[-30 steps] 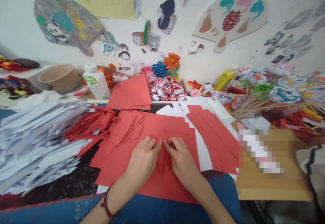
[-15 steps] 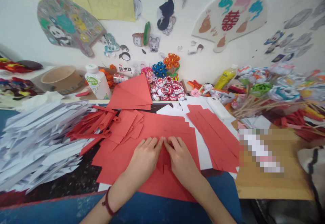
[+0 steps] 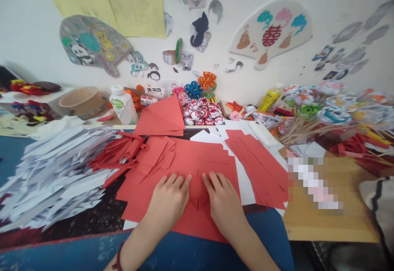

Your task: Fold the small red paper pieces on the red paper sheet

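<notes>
Between my hands a small folded red paper piece (image 3: 198,190) lies over large red sheets (image 3: 184,148), with short dark creases at its top and bottom. My left hand (image 3: 169,195) holds its left side, fingers curled and index fingertip on the paper. On its right side is my right hand (image 3: 223,197), fingers bent down and slightly apart, gripping that edge. Both thumbs are largely hidden. Small red rectangles (image 3: 154,154) sit beyond my left hand. Long red strips of paper (image 3: 255,164) lie on white sheets to the right.
White paper strips (image 3: 61,172) are heaped at left beside folded red strips (image 3: 118,152). Along the wall stand a white bottle (image 3: 123,105), red-and-white paper balls (image 3: 203,113) and a yellow bottle (image 3: 271,99). Paper flowers on sticks (image 3: 332,111) crowd the right, behind a wooden board (image 3: 332,226).
My hands have moved apart and slightly nearer me; the fingertips that met at the paper's top now rest on either side. The folded piece looks more spread out. The view has tilted up.
</notes>
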Demonstrator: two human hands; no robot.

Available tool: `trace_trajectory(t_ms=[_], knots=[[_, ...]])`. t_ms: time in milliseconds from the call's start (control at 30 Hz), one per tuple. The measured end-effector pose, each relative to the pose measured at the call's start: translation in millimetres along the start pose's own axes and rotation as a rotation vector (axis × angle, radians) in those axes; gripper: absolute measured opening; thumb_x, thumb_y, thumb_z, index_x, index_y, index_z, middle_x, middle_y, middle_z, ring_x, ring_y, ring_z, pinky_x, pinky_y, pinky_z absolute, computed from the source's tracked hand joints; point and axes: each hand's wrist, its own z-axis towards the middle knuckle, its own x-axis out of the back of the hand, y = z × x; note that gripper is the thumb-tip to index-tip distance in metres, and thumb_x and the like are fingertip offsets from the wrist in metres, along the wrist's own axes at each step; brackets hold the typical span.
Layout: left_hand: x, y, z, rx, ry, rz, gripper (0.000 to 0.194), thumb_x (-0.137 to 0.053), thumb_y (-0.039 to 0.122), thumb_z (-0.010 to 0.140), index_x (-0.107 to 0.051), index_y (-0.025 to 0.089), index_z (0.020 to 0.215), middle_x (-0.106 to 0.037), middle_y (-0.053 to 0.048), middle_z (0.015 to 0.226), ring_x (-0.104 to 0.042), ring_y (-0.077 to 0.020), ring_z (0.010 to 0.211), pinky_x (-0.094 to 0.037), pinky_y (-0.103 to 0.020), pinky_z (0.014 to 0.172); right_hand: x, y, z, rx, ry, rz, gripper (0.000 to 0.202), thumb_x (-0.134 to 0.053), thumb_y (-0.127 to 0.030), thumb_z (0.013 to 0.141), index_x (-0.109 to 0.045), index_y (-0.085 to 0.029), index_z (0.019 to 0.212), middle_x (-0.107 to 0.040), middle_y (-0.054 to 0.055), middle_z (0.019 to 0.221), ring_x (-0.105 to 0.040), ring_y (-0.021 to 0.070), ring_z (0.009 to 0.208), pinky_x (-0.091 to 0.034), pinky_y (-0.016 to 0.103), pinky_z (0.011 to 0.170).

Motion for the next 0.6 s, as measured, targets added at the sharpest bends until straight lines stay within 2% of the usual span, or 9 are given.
trace_trajectory(t_ms=[67, 100, 167, 200, 300, 400, 467, 533, 600], knots=[[1.4, 0.3, 4.6, 0.129, 0.003, -0.111, 0.021, -0.047, 0.022, 0.094, -0.068, 0.02, 0.094, -0.062, -0.004, 0.078, -0.057, -0.0195, 0.076, -0.038, -0.031, 0.066, -0.4, -1.2, -4.6, -0.002, 0.021, 0.001, 0.056, -0.044, 0.005, 0.071, -0.061, -0.006, 0.123, -0.06, 0.018, 0.119, -0.051, 0.0317, 0.107, -0.051, 0.044, 0.087], [1.5, 0.5, 8.6, 0.21, 0.002, -0.159, 0.024, -0.045, 0.026, 0.096, -0.066, 0.02, 0.085, -0.061, -0.003, 0.076, -0.056, -0.0186, 0.075, -0.037, -0.03, 0.065, -0.7, -2.4, -6.1, -0.01, 0.036, 0.003, 0.055, -0.044, 0.005, 0.072, -0.061, -0.006, 0.123, -0.06, 0.018, 0.119, -0.051, 0.0321, 0.107, -0.051, 0.044, 0.087], [-0.1, 0.6, 18.9, 0.336, -0.009, -0.224, 0.03, -0.045, 0.033, 0.097, -0.06, 0.019, 0.076, -0.06, -0.003, 0.077, -0.055, -0.0185, 0.075, -0.037, -0.029, 0.065, -1.5, -5.5, -7.5, -0.037, 0.064, 0.027, 0.053, -0.043, 0.004, 0.073, -0.062, -0.006, 0.122, -0.06, 0.019, 0.117, -0.052, 0.0322, 0.106, -0.051, 0.046, 0.087], [-1.6, 0.4, 24.4, 0.357, -0.021, -0.251, 0.03, -0.046, 0.035, 0.096, -0.059, 0.018, 0.075, -0.06, -0.004, 0.078, -0.056, -0.0192, 0.077, -0.038, -0.03, 0.068, -1.6, -7.0, -7.5, -0.056, 0.076, 0.057, 0.051, -0.043, 0.003, 0.075, -0.062, -0.006, 0.121, -0.06, 0.019, 0.115, -0.053, 0.0319, 0.105, -0.051, 0.046, 0.087], [-6.4, -1.7, 38.6, 0.343, -0.086, -0.364, 0.026, -0.051, 0.034, 0.094, -0.058, 0.018, 0.074, -0.061, -0.004, 0.08, -0.056, -0.0196, 0.08, -0.037, -0.031, 0.073, 0.8, -7.1, -4.2, -0.137, 0.082, 0.237, 0.039, -0.041, 0.0, 0.083, -0.066, -0.009, 0.112, -0.061, 0.017, 0.109, -0.054, 0.0291, 0.101, -0.051, 0.044, 0.085], [-5.7, -5.4, 47.0, 0.282, -0.136, -0.478, 0.021, -0.053, 0.028, 0.092, -0.058, 0.019, 0.074, -0.062, -0.002, 0.08, -0.055, -0.019, 0.08, -0.036, -0.031, 0.072, 8.1, 3.2, 6.2, -0.279, 0.059, 0.492, 0.027, -0.042, -0.012, 0.093, -0.069, -0.016, 0.095, -0.062, 0.012, 0.099, -0.058, 0.0241, 0.093, -0.051, 0.039, 0.081], [-2.1, -7.8, 50.6, 0.218, -0.134, -0.533, 0.021, -0.053, 0.027, 0.092, -0.059, 0.019, 0.074, -0.062, -0.002, 0.079, -0.054, -0.0186, 0.08, -0.036, -0.03, 0.071, 14.0, 14.6, 17.6, -0.355, 0.029, 0.644, 0.02, -0.049, -0.022, 0.094, -0.068, -0.018, 0.1, -0.063, 0.009, 0.097, -0.059, 0.0219, 0.089, -0.05, 0.036, 0.078], [1.5, -9.8, 53.9, 0.162, -0.118, -0.555, 0.022, -0.053, 0.029, 0.092, -0.06, 0.019, 0.073, -0.061, -0.002, 0.079, -0.054, -0.0188, 0.081, -0.036, -0.03, 0.072, 18.5, 26.5, 30.4, -0.355, -0.027, 0.773, 0.016, -0.059, -0.027, 0.09, -0.067, -0.02, 0.102, -0.066, 0.007, 0.095, -0.061, 0.0205, 0.085, -0.049, 0.033, 0.074], [3.1, -12.4, 56.2, 0.144, -0.1, -0.56, 0.024, -0.052, 0.03, 0.092, -0.062, 0.02, 0.073, -0.061, -0.003, 0.079, -0.053, -0.0193, 0.082, -0.036, -0.03, 0.073, 19.8, 36.2, 41.2, -0.286, -0.128, 0.897, 0.015, -0.061, -0.031, 0.088, -0.069, -0.019, 0.082, -0.067, 0.003, 0.078, -0.06, 0.0176, 0.073, -0.046, 0.029, 0.066]])
